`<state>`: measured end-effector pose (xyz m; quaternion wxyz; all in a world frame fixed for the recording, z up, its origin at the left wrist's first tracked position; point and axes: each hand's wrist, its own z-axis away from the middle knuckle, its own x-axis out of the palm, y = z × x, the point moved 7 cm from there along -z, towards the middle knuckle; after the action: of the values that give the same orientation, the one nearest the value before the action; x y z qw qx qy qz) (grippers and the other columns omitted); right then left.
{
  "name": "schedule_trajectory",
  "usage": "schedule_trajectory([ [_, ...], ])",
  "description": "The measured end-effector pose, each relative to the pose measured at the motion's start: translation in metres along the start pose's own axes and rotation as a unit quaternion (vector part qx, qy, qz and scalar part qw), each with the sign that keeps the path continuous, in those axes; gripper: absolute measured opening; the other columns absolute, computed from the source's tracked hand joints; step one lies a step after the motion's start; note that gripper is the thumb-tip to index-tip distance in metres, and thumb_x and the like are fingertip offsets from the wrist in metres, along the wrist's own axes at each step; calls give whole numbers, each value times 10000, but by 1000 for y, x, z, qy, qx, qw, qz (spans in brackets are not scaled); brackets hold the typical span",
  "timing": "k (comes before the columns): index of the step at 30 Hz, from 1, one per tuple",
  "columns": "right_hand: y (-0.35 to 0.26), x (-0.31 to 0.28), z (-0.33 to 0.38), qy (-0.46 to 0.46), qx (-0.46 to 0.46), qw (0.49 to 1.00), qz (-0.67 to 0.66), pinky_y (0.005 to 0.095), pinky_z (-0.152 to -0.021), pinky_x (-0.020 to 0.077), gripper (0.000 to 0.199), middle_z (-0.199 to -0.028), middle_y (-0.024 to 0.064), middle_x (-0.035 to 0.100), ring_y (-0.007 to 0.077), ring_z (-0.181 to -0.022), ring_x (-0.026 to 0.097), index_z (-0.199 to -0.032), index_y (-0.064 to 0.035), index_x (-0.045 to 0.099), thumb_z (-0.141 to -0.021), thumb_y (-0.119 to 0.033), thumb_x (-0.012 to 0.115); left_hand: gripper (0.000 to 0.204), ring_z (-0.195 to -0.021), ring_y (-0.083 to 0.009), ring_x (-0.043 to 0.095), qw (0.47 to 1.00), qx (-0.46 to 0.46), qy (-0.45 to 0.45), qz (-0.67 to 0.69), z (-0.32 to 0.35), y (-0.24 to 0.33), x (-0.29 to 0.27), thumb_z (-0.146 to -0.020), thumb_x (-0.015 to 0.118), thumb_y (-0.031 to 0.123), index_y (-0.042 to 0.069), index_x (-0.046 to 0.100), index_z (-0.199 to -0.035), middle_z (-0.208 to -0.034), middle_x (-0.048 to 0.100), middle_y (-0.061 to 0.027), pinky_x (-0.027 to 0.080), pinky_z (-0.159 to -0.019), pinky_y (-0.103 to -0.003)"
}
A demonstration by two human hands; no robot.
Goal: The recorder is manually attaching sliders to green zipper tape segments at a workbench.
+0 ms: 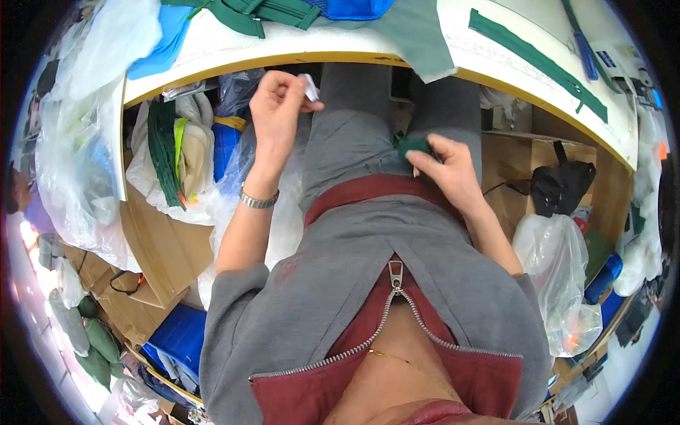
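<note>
My left hand [276,113], with a metal watch band on its wrist, is raised just below the table edge. Its thumb and fingers pinch a small white piece [311,88], too small to tell whether it is paper or cloth. Over my lap, my right hand [452,170] grips a small dark green scrap of fabric [411,147] between thumb and fingers. The scrap's far end is ragged and dark against my grey trousers [347,134]. The hands are well apart, and neither touches the table.
Ahead curves a white table [297,48] with a yellow edge. On it lie green webbing [244,15], grey-green fabric [418,46] and a long green strip [538,64]. Plastic bags and cardboard boxes [152,248] crowd the left; a black pouch [563,180] sits right.
</note>
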<state>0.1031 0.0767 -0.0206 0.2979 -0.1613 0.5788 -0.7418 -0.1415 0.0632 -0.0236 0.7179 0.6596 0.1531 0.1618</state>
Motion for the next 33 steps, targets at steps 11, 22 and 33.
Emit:
schedule_trajectory([
  [11,-29,-11,-12,41,-54,992,-108,156,-460,328,130,-707,-10,576,19,-514,452,-858,-11,629,-828,-132,592,244,-849,-94,530,933,-73,-350,31,65,8,106,-866,537,155,-25,561,-1029,-922,588,-50,431,-769,-229],
  [22,10,40,-24,-241,-11,969,54,255,-598,396,275,-659,23,572,60,-659,464,-869,20,622,-702,-187,693,101,-690,-166,611,960,74,8,269,39,63,0,-859,505,31,20,504,-960,-858,599,-91,540,-525,-282],
  [33,29,4,-27,-91,124,984,-88,183,-515,332,188,-662,-22,536,21,-615,433,-873,-45,645,-715,-136,688,66,-777,-179,613,932,-22,87,352,36,-25,-90,-881,494,90,58,515,-935,-889,613,-83,543,-615,-308],
])
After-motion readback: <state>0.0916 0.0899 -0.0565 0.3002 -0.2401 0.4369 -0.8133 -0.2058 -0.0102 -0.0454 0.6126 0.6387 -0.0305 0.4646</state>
